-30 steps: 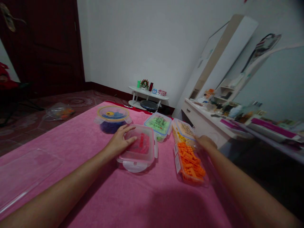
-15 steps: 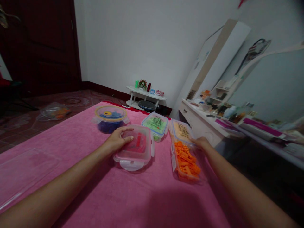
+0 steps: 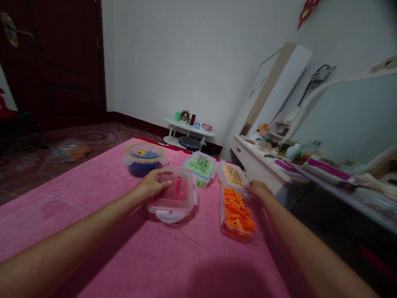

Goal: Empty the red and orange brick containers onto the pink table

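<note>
Apparently steadying red box (image 3: 176, 200) on pink cloth (image 3: 155, 252) with left hand (image 3: 154, 184), in spread grip | touching yellow box (image 3: 232, 176) with right hand (image 3: 261, 190), cannot tell grip closure | next likely needing light, level pressure

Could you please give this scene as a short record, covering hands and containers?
left hand: on the lid of the red-filled container
right hand: beside the yellow-filled container, contact unclear
round container: blue contents, yellow-rimmed lid
green-filled container: left of the yellow-filled container, blue-rimmed lid
orange pieces: in a clear box
surface: pink cloth
</note>
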`<act>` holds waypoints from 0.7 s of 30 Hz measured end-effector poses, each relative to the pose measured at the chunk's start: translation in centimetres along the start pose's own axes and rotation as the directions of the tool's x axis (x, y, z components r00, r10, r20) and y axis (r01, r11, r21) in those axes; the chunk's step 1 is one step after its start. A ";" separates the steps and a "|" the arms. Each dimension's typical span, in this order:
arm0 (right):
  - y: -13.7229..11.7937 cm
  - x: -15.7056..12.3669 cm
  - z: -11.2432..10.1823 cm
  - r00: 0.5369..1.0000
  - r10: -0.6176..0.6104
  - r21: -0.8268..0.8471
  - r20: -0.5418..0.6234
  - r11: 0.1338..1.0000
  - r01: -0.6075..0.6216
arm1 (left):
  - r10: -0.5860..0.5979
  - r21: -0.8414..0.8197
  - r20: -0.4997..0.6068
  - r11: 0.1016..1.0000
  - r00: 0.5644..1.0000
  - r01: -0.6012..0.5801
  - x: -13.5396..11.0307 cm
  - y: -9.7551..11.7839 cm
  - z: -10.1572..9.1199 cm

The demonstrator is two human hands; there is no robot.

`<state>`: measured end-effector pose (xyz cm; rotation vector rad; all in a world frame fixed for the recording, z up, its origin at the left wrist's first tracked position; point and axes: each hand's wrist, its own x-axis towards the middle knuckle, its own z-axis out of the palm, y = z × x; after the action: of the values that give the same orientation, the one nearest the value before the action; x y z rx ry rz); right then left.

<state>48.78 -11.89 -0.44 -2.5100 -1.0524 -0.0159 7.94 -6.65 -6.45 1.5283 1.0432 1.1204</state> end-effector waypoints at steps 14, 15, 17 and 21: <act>-11.1 -17.5 5.4 0.612 -0.718 0.829 0.332 0.531 0.174 | -0.254 -0.497 0.152 0.816 0.955 0.296 -4.4 -1.3 -2.7; -11.3 -17.5 5.6 0.641 -0.690 0.834 0.335 0.534 0.138 | -0.263 -0.486 0.146 0.821 0.954 0.300 -4.3 -1.3 -2.8; -11.8 -17.0 5.6 0.760 -0.583 0.795 0.286 0.588 0.152 | -0.257 -0.465 0.103 0.842 0.961 0.275 -4.1 -1.3 -3.0; -12.6 -16.1 4.0 0.886 -0.442 0.739 0.138 0.642 0.205 | -0.209 -0.410 0.043 0.888 0.977 0.208 -3.7 -0.4 -3.4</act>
<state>28.02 -13.42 -2.08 -1.6110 -1.3119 0.5912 3.82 -9.52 -6.97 1.0521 0.8786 1.1063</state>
